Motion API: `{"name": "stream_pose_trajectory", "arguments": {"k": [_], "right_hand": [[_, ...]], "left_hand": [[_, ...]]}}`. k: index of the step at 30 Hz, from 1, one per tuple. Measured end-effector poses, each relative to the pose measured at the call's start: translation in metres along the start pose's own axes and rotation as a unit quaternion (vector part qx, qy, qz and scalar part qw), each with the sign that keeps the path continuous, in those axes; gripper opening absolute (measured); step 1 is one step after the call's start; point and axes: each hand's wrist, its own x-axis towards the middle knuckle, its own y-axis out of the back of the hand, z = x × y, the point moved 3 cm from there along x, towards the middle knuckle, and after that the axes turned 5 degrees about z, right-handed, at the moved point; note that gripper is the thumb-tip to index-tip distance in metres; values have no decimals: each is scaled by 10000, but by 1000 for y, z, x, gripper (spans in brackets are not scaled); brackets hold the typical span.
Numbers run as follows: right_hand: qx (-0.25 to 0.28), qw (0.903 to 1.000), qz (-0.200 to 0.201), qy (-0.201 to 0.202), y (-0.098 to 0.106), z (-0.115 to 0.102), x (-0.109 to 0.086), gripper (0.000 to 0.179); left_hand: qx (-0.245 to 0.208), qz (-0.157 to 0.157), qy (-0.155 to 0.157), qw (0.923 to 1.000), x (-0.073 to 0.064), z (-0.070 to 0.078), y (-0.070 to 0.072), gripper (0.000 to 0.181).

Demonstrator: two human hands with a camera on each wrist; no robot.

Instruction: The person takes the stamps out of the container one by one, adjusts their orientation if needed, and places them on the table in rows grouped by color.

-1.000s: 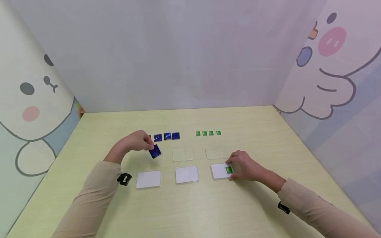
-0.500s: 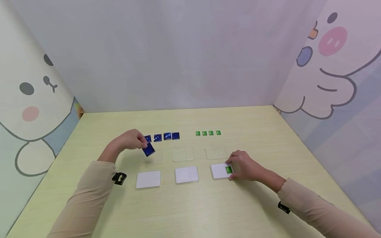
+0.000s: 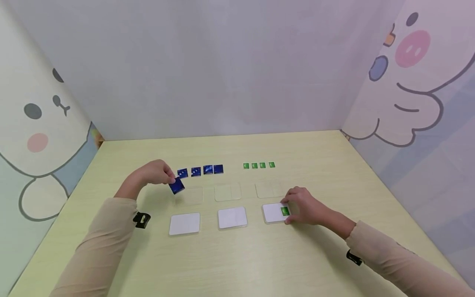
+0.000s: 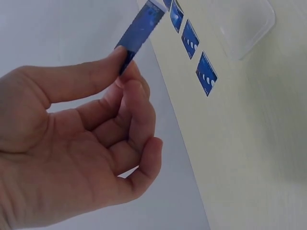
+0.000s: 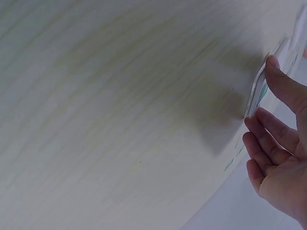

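Observation:
My left hand (image 3: 153, 173) pinches a dark blue stamp (image 3: 177, 186) by one corner, above the table behind the left white case. In the left wrist view the thumb and forefinger grip this blue stamp (image 4: 142, 26), whose edge looks toothed; the other fingers are loosely bent. My right hand (image 3: 306, 208) holds the right end of a flat white case (image 3: 271, 213), thumb on the near side and fingers on the far side. A small green stamp (image 3: 285, 211) lies on that case near the fingers. The right wrist view shows the case's rim (image 5: 256, 88) between thumb and fingertips.
More white cases (image 3: 184, 224) (image 3: 232, 218) lie left of the held one. Behind the cases are clear lids (image 3: 227, 192). Farther back lie a row of blue stamps (image 3: 196, 171) and a row of green stamps (image 3: 254, 166). Curtains (image 3: 222, 74) enclose the table (image 3: 241, 264).
My left hand has moved left with the blue stamp, uncovering the leftmost blue stamp in the row. The right hand has stayed on the white case.

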Motion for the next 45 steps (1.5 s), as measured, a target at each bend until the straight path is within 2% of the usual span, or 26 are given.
{"name": "stream_pose_trajectory", "arguments": {"k": [8,17,28,45], "right_hand": [[6,10000,17,48,1,-1,0,49],[17,10000,21,28,0,-1,-1,48],[15,10000,44,-4,1,-1,-2,48],[35,10000,40,-1,0,0,-2,48]], "left_hand": [[40,-99,92,9999,-1,-4,6,16],[-67,-140,182,9997,2,-9,5,15],[9,-177,315,9993,6,-12,6,14],[274,-257,273,9989,12,-13,9,12]]}}
